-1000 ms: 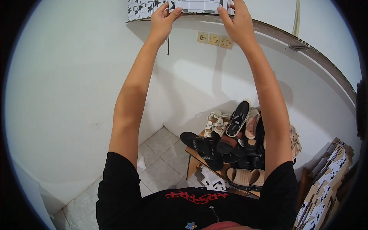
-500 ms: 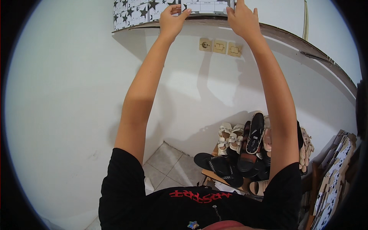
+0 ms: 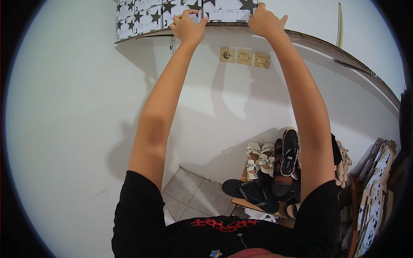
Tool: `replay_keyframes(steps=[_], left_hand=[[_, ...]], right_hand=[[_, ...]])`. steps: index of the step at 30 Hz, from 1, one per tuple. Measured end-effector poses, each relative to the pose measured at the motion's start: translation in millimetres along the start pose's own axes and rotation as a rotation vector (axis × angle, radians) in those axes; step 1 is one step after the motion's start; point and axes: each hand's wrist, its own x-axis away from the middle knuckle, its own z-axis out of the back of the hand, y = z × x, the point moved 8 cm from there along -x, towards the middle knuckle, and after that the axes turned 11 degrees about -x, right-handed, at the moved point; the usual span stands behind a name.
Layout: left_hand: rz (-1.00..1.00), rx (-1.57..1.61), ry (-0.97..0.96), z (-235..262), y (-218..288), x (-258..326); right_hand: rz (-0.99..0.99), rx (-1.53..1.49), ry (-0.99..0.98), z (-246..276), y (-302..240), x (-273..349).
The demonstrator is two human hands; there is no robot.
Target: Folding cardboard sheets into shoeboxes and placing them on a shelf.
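Note:
A white shoe box (image 3: 226,5) with dark stars and a blank-lined label stands on the high shelf (image 3: 232,27), at the right end of a row of boxes. My left hand (image 3: 188,29) is at its left front edge, thumb against the edge and fingers bent in front of the neighbouring star-patterned box (image 3: 171,9). At the right front edge my right hand (image 3: 266,22) grips the same box, thumb on the front and index finger along the side. Both arms reach up. The box's top is cut off by the picture's edge.
More star-patterned boxes (image 3: 147,19) are stacked to the left. A socket and switches (image 3: 244,56) sit on the wall below the shelf. Lower right, sandals and shoes (image 3: 260,161) pile on a small wooden table (image 3: 241,202); flattened star-patterned cardboard (image 3: 376,185) leans beside it.
The view has tilted up slightly, showing more of the boxes. The held shoe box appears slightly farther back on the shelf. My left fingers have bent more in front of the neighbouring box.

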Motion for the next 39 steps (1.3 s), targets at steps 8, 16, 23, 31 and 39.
replay_keyframes(steps=[8, 16, 23, 31, 39], left_hand=[[-0.002, 0.165, 0.110, 9, 24, 16], [-0.270, 0.991, 0.072, 67, 158, 99], [-0.501, 1.811, -0.793, 66, 311, 257], [-0.688, 1.483, -1.804, 76, 501, 548], [-1.081, 1.205, -2.121, 163, 623, 772]], right_hand=[[0.063, 0.087, 0.210, 29, -12, 28], [0.492, 0.098, 0.481, 103, 41, 179], [-0.176, 0.189, -0.183, 171, 176, 331], [-0.838, 0.135, -0.397, 322, 288, 602], [-1.394, 0.057, -0.040, 466, 305, 788]])
